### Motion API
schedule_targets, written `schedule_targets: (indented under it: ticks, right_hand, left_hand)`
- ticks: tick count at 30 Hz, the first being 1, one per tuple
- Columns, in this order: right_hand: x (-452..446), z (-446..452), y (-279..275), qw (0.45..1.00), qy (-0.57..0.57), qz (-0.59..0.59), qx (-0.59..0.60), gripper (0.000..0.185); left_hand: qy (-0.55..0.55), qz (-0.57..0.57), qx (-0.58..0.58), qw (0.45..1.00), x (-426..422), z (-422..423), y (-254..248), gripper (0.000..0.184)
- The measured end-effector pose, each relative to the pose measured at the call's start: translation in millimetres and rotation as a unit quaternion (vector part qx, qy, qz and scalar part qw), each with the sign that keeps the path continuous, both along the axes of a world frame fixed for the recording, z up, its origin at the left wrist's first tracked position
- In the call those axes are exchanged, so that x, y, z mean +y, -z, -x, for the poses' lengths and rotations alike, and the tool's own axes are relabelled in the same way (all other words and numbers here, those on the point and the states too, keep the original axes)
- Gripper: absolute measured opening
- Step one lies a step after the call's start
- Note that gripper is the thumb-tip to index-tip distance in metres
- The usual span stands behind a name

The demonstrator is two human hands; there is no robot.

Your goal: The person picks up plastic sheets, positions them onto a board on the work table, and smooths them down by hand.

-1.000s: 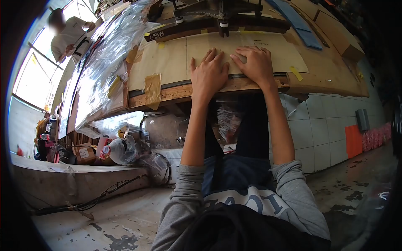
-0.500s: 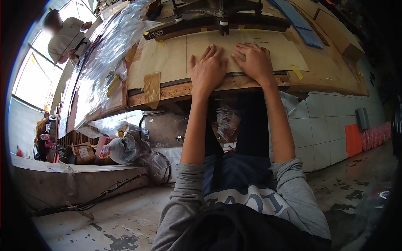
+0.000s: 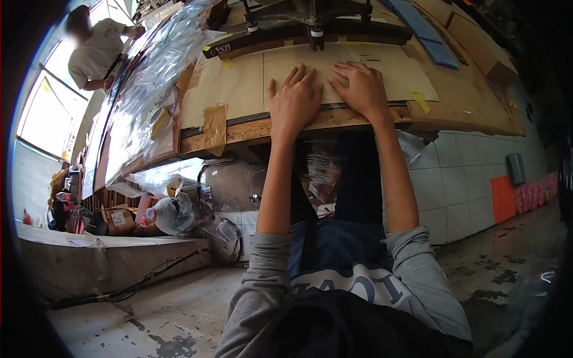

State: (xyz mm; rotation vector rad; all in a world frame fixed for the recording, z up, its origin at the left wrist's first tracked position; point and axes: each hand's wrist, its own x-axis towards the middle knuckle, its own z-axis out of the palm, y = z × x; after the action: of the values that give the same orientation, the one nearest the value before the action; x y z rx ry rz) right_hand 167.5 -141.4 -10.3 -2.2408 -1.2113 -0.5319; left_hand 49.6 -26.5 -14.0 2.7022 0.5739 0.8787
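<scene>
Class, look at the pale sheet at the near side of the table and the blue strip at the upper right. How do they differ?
Colour: the pale sheet is yellowish cream, while the blue strip is blue.
Shape: the sheet is broad; the strip is long and narrow.
Place: the sheet reaches the near edge, whereas the strip sits farther back.
Shared: both lie on the table.

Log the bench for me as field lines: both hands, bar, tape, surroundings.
left hand: palm down on tan sheet, fingers spread
right hand: on the same sheet, fingers slightly bent
dark bar: beyond both hands, apart from them
brown tape: over the near edge, left of the left hand
co-worker: far left, beside clear plastic sheeting
</scene>
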Motion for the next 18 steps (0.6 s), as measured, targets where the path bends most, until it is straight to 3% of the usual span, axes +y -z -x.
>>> schedule_targets:
  ticks: [18]
  right_hand:
    - [0.2,0.0,-0.9,1.0,0.003,0.0,0.0,0.034]
  left_hand:
    - [0.001,-0.003,0.016,1.0,0.0,0.5,-2.1,0.039]
